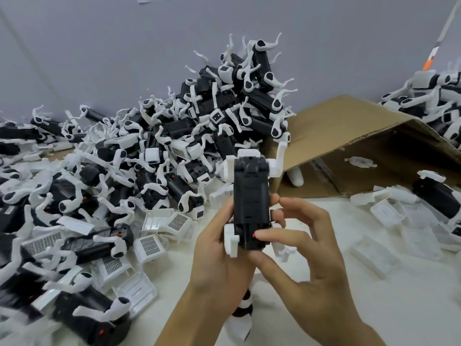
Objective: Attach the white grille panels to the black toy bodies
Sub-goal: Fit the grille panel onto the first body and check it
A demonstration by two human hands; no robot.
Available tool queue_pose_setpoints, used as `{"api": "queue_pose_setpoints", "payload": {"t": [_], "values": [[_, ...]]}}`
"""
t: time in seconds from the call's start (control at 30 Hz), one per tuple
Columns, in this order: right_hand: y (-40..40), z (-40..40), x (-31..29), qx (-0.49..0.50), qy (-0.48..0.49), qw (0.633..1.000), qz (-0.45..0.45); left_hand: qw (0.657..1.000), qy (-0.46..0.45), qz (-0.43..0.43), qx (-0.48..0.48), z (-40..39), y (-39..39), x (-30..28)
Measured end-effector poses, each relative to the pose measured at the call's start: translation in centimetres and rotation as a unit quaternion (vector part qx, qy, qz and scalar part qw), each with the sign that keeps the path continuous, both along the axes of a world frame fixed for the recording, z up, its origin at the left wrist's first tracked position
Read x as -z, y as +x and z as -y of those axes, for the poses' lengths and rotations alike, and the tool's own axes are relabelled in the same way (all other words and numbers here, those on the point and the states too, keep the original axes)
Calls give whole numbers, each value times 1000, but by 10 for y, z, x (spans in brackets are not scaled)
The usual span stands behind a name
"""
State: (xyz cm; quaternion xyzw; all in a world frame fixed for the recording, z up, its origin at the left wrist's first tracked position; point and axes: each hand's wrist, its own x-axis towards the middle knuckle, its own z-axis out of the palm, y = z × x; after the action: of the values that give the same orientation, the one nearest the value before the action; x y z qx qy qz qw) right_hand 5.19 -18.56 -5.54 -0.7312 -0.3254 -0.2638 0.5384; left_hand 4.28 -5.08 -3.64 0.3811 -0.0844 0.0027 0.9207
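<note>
1. Both hands are gripping one black oblong plastic toy body (250, 203) with white legs above the white worktop (374, 308): left hand (219, 258) cupping its side, right hand (299, 260) pinching its near end.
2. Loose white perforated grille panels (149, 245) are lying left.
3. Heaped bodies (199, 136) are suggesting much work remaining.

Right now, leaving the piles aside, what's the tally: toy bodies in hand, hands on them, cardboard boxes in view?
black toy body in hand: 1
hands gripping it: 2, left hand and right hand
cardboard box: 1
Total: 4
</note>
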Motion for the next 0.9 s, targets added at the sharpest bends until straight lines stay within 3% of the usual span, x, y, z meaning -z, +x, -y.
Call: {"api": "queue_pose_setpoints", "payload": {"t": [0.4,0.9], "values": [[-4,-3,1,2,19,1000,7,999,46,-12,-17,3,0,2],[-4,-3,1,7,17,1000,-9,1000,27,-10,-6,2,0,3]]}}
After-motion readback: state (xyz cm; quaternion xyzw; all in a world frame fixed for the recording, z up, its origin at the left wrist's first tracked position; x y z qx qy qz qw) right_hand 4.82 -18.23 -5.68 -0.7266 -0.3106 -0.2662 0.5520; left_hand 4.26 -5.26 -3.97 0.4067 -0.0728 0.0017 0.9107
